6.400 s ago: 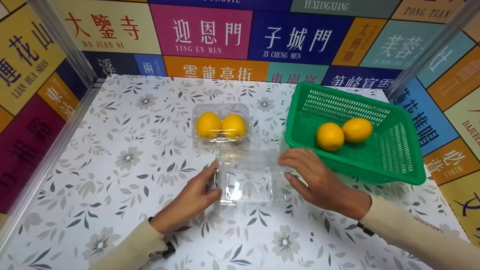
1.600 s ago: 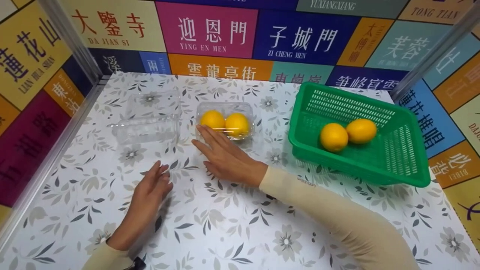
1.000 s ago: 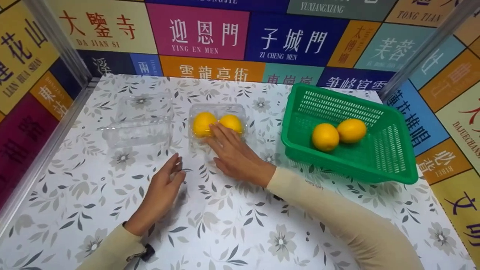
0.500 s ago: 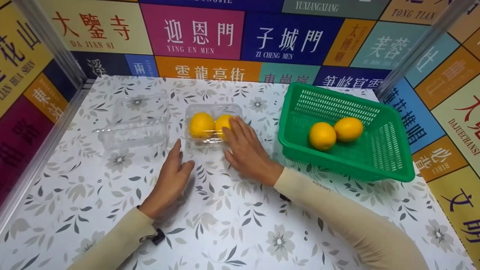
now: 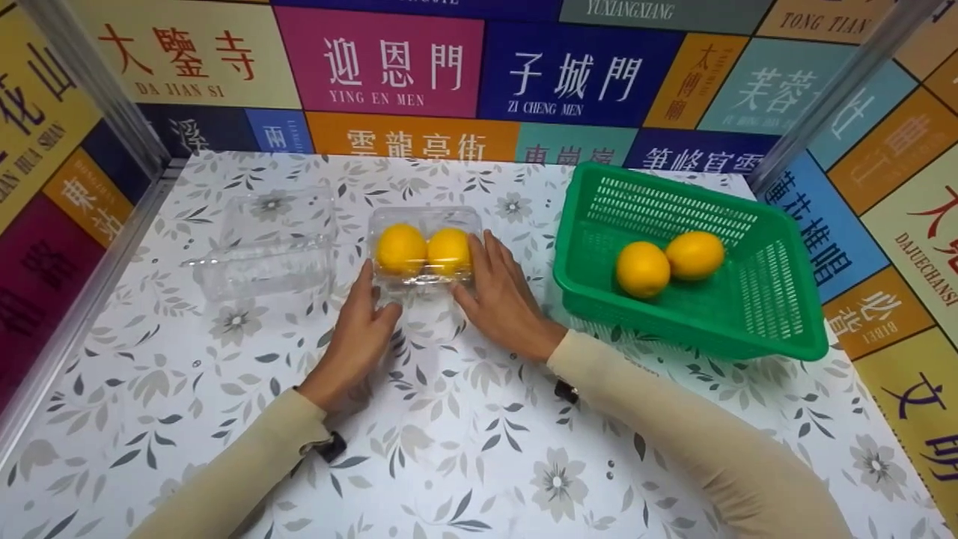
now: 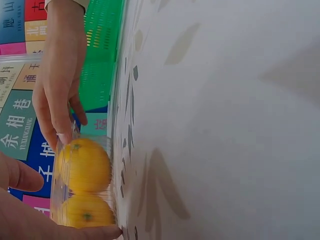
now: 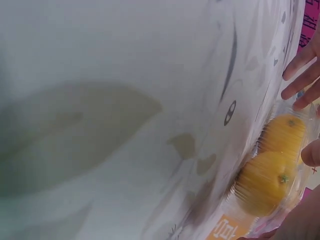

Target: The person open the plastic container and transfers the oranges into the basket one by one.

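The person's left grip point(image 5: 355, 340), a bare hand with straight, slightly parted fingers, points at the left end of a closed clear plastic box point(image 5: 426, 215); whether its fingertips touch the box, the views do not settle. The right grip point(image 5: 501, 299), also a bare hand, lies at the box's right end, fingers extended along that side and thumb apart near the front edge. Neither hand is curled round anything. Inside the box, two yellow fruits point(image 5: 400, 249) sit side by side. To the left, near the box, is a second clear plastic box point(image 5: 277, 271), its lid folded back. To the right is a green basket point(image 5: 673, 323) with slotted sides, holding two more yellow fruits point(image 5: 643, 269) next to each other. All rest on a white tabletop point(image 5: 464, 449) patterned with grey flowers and leaves. Beige sleeves point(image 5: 239, 464) cover the person's arms. Behind rise colourful panels point(image 5: 382, 64) bearing Chinese characters.
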The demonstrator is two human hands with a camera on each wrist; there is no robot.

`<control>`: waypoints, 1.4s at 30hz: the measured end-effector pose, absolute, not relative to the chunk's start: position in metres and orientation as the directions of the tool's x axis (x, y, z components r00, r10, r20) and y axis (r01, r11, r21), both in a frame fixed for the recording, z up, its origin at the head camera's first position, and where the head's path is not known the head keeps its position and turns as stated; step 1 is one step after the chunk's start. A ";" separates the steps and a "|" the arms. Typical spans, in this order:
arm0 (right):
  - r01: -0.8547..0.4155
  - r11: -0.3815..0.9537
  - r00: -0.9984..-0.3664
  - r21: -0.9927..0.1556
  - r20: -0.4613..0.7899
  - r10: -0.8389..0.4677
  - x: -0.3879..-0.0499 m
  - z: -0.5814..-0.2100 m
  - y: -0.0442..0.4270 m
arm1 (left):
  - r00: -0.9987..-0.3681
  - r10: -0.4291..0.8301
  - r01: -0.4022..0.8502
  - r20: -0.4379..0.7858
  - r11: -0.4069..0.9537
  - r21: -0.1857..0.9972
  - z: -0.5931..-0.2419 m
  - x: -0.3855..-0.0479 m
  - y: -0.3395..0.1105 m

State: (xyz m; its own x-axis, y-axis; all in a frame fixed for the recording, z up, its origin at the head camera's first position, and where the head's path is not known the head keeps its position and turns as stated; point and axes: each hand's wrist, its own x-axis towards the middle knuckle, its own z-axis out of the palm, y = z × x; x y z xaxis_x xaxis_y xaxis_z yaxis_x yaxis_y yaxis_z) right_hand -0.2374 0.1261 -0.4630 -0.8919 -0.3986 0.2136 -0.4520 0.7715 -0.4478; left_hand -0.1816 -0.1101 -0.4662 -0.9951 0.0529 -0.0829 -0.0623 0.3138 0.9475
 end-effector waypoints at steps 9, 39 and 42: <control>-0.412 0.769 -0.911 -0.489 0.201 -0.360 -0.237 -0.463 0.130 | -0.993 0.052 -0.085 -0.105 0.302 0.950 -0.462 -0.183 -0.107; -0.416 0.736 -0.906 -0.533 0.180 -0.382 -0.227 -0.465 0.138 | -0.988 0.080 -0.113 -0.135 0.236 0.965 -0.463 -0.168 -0.112; -0.408 0.734 -0.911 -0.543 0.184 -0.370 -0.226 -0.465 0.144 | -0.992 0.092 -0.058 -0.086 0.276 0.959 -0.464 -0.171 -0.110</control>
State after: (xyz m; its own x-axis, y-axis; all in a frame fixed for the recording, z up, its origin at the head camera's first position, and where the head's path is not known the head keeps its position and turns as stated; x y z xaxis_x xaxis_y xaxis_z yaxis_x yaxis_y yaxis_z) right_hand -0.2256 0.1439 -0.4647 -0.9107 -0.3698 0.1839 -0.4077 0.7338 -0.5434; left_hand -0.1710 -0.1098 -0.4635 -0.9920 0.0921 -0.0862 -0.0577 0.2762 0.9594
